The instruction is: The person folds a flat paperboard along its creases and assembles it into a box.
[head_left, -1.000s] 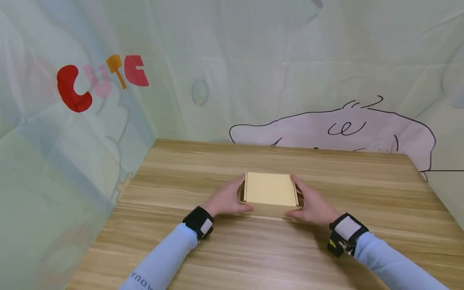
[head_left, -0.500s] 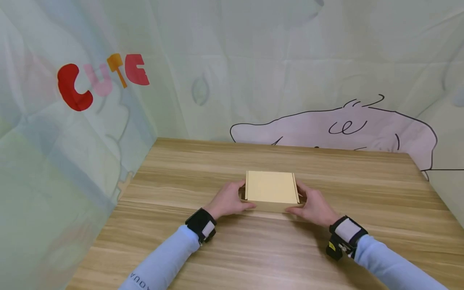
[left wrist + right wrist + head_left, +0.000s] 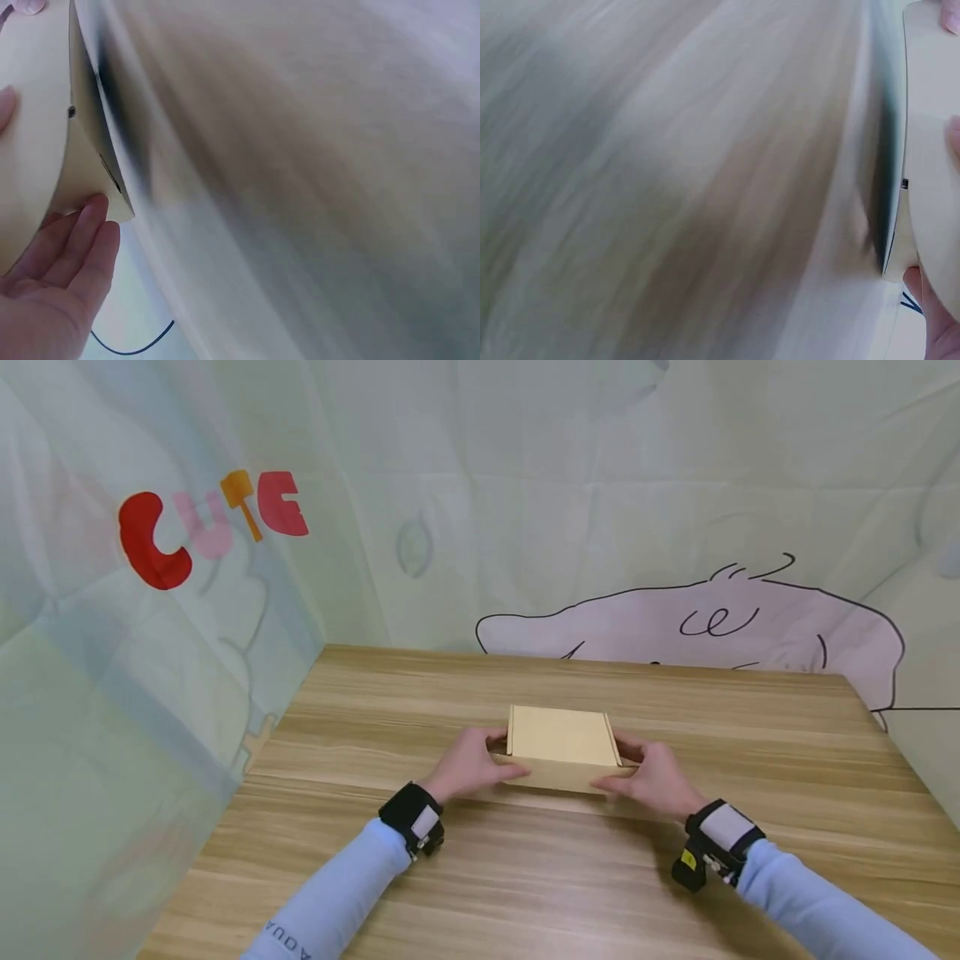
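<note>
A small plain cardboard mailer box point(image 3: 562, 735) with its lid down is held between both hands over the wooden table in the head view. My left hand point(image 3: 468, 767) grips its left end, thumb on the front panel and fingers round the side. My right hand point(image 3: 660, 781) mirrors this at the right end. Flaps of the front panel stick out past both sides of the box. In the left wrist view the left fingers point(image 3: 94, 240) touch the end of the box point(image 3: 30, 142). A dark gap shows under the box point(image 3: 934, 97) in the right wrist view.
Wood-grain table point(image 3: 390, 693) runs under the box, with its far edge close to a printed cloth backdrop point(image 3: 525, 485). The backdrop also covers the left side and carries coloured letters point(image 3: 156, 539). Both wrists wear black straps point(image 3: 412, 818) with small cameras.
Both hands have shifted the box slightly away from me, up the head view. It tilts a little more now, showing more of its front panel than half a second ago. Both grips stay.
</note>
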### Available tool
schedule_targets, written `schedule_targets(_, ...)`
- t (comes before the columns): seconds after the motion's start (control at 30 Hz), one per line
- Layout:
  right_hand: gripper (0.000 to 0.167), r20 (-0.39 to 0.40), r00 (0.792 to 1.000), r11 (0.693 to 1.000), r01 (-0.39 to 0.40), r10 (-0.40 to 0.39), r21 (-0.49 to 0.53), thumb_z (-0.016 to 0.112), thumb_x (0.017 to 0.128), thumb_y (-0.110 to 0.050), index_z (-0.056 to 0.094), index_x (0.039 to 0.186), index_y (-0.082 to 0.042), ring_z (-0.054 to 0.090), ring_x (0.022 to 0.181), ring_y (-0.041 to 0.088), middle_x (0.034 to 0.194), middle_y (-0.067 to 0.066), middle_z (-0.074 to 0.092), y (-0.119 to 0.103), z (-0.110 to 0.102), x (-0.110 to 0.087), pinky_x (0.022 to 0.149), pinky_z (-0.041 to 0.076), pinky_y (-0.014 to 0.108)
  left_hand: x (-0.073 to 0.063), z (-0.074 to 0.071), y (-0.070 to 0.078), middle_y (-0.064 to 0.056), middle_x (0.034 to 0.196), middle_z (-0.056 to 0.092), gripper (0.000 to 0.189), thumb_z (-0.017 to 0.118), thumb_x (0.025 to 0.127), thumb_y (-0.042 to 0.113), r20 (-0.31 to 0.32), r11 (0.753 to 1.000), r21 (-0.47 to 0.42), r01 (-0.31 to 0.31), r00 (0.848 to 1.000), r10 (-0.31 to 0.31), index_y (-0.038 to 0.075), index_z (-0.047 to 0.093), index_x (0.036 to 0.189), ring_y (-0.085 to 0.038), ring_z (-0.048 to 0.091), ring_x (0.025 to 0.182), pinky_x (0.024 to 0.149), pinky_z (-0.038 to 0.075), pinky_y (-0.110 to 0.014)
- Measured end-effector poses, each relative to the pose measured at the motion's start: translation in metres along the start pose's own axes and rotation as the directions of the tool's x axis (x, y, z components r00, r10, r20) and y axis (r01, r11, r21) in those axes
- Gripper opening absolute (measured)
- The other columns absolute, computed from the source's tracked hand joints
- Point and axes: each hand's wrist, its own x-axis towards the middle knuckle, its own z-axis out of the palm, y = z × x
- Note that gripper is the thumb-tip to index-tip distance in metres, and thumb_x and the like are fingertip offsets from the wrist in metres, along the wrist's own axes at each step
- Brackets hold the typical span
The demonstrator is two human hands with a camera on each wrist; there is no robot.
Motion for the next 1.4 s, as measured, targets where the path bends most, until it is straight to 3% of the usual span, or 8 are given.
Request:
schedule_targets(0.13,0.081,-0.032,0.998,0.997,-0.053,0.055,0.047,0.088,0.078,-0.028,0.053,0.139,0.011,0.058,0.128,0.043,0.136,0.029,0.060,-0.007,-0.005,0.001,0.107,0.046,0.057,0.001,-0.005,0.003,-0.013,0.132,0.069,0.070,0.084,0.079,0.045,-0.040,0.997,-0.054,0.061,0.997,-0.063,0.004,0.065,0.133,-0.007,0.060,0.075,0.087,0.057,-0.031)
schedule_targets(0.3,0.083,-0.038,0.984,0.979,-0.167,0.172,0.116,0.088,0.078,-0.035,0.053,0.140,0.008,0.051,0.136,0.042,0.140,0.028,0.058,-0.015,-0.012,0.003,0.112,0.036,0.063,0.003,-0.010,0.008,-0.022,0.102,0.076,0.073,0.086,0.075,0.047,-0.081,0.979,-0.148,0.144,0.984,-0.157,0.000,0.067,0.128,-0.005,0.022,0.045,0.052,0.041,-0.022)
schedule_targets(0.43,0.086,-0.028,0.970,0.962,-0.234,0.240,0.142,0.085,0.079,-0.042,0.052,0.143,0.005,0.045,0.140,0.042,0.147,0.028,0.051,-0.018,-0.016,0.003,0.113,0.035,0.062,0.006,-0.013,0.011,-0.004,0.058,0.066,0.067,0.087,0.073,0.049,-0.140,0.971,-0.185,0.152,0.974,-0.179,0.002,0.073,0.119,-0.005,0.029,0.044,0.050,0.039,-0.021)
schedule_targets(0.5,0.087,-0.024,0.964,0.956,-0.258,0.264,0.143,0.083,0.081,-0.045,0.051,0.144,0.004,0.043,0.141,0.042,0.151,0.029,0.047,-0.020,-0.017,0.003,0.112,0.036,0.062,0.007,-0.015,0.014,0.006,0.047,0.045,0.053,0.087,0.072,0.052,-0.172,0.969,-0.185,0.165,0.965,-0.197,0.003,0.076,0.091,-0.006,0.030,0.044,0.047,0.036,-0.022)
schedule_targets(0.73,0.089,-0.023,0.944,0.930,-0.320,0.330,0.182,0.076,0.085,-0.053,0.044,0.149,0.000,0.065,0.117,0.033,0.150,0.032,0.046,-0.030,-0.020,0.005,0.093,0.053,0.040,0.008,-0.019,0.023,0.001,0.071,0.042,0.061,0.083,0.071,0.062,-0.265,0.958,-0.161,0.236,0.925,-0.272,0.011,0.051,0.075,-0.013,0.041,0.060,0.056,0.037,-0.026)
schedule_targets(0.83,0.089,-0.024,0.938,0.913,-0.332,0.347,0.239,0.075,0.086,-0.052,0.041,0.151,-0.002,0.076,0.095,0.027,0.140,0.031,0.055,-0.033,-0.022,0.007,0.086,0.059,0.032,0.008,-0.021,0.025,0.000,0.062,0.044,0.061,0.080,0.073,0.065,-0.256,0.953,-0.170,0.250,0.923,-0.288,0.015,0.046,0.064,-0.011,0.037,0.054,0.051,0.032,-0.026)
schedule_targets(1.17,0.091,-0.029,0.930,0.912,-0.352,0.366,0.210,0.076,0.083,-0.057,0.042,0.150,-0.004,0.075,0.074,0.018,0.082,0.003,0.075,-0.034,-0.024,0.010,0.072,0.059,0.024,0.008,-0.019,0.022,-0.019,0.070,0.075,0.065,0.075,0.077,0.066,-0.191,0.941,-0.189,0.281,0.929,-0.316,0.001,0.073,0.070,-0.031,0.070,0.067,0.054,0.026,-0.026)
schedule_targets(1.4,0.093,-0.005,0.937,0.931,-0.347,0.350,0.115,0.072,0.085,-0.062,0.039,0.150,-0.004,0.075,0.076,0.022,0.082,0.013,0.076,-0.035,-0.024,0.013,0.073,0.057,0.025,0.012,-0.015,0.015,-0.016,0.071,0.075,0.055,0.077,0.077,0.065,-0.201,0.928,-0.209,0.309,0.915,-0.350,0.011,0.070,0.070,-0.030,0.072,0.074,0.058,0.032,-0.026)
